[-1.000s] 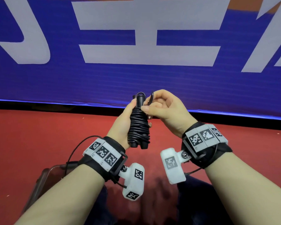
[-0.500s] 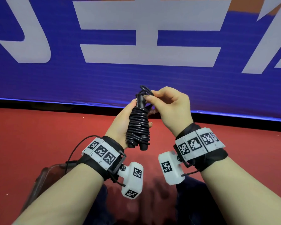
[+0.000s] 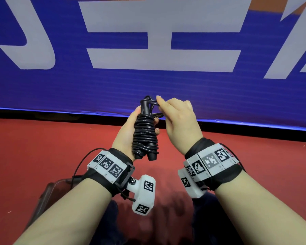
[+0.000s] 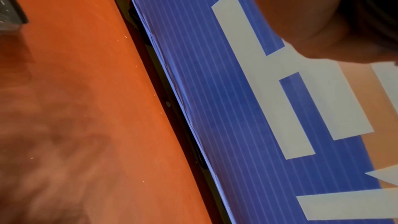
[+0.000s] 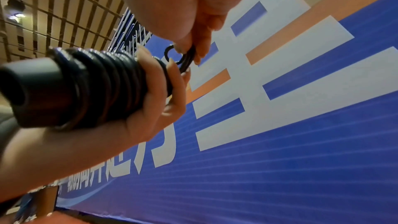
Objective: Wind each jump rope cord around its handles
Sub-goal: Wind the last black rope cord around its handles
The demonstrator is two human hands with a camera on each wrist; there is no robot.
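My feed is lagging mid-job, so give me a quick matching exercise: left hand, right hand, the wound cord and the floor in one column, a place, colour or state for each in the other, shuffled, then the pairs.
Things:
1. left hand
2. right hand
3. wound cord
4. floor

States:
A. red, below both hands
B. pinches a loose loop of cord at the handles' top end
C. black, coiled tightly round two handles
D. grips the coiled bundle from the side, holding it upright

Pairs: 1-D, 2-B, 3-C, 4-A
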